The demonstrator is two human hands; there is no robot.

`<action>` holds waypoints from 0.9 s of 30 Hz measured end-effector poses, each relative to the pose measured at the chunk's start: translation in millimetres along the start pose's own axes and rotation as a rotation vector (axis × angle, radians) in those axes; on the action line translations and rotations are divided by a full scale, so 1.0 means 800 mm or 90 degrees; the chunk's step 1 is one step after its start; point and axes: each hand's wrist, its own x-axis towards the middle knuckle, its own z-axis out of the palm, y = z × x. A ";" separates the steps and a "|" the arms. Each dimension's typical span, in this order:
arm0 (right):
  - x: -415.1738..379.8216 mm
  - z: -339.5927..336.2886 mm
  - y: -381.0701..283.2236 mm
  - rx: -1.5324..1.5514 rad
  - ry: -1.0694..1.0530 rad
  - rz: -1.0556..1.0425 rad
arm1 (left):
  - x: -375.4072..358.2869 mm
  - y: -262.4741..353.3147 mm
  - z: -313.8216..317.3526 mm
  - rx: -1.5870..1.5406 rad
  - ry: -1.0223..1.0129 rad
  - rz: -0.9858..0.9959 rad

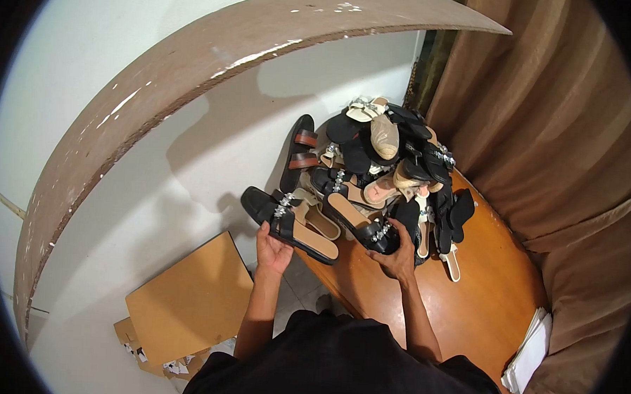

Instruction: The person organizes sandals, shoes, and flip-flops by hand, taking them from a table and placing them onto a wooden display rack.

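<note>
Left hand (pixel 276 254) and right hand (pixel 399 258) each have fingers (pixel 263 231) gripping a jewelled black sandal (pixel 313 243), beside a shoe pile (pixel 379 190) cluttering the worktop (pixel 469 302) near brown curtains (pixel 512 128).

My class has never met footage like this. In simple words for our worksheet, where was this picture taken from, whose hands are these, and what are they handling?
No machine appears here. One camera, worn on a person's head, looks forward and down at that person's own bare hands. The left hand holds a black sandal with a sparkling strap; the right hand grips a similar second sandal. On the brown table lies a heap of footwear, mostly black with some pale pieces. White papers lie near its edge, and a brown curtain hangs on the picture's right.
</note>
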 end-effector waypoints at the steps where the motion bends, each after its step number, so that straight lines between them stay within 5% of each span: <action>1: -0.007 -0.007 0.004 -0.001 0.005 0.006 | 0.000 0.003 0.003 0.007 -0.009 0.022; 13: -0.064 -0.047 -0.009 -0.136 -0.007 -0.061 | 0.007 -0.034 0.033 0.161 0.037 0.032; 18: -0.068 -0.050 -0.010 -0.229 0.074 -0.158 | 0.004 -0.050 0.055 0.226 0.189 -0.108; 27: -0.075 -0.055 -0.006 -0.337 0.106 -0.260 | -0.002 -0.076 0.075 0.206 0.277 -0.164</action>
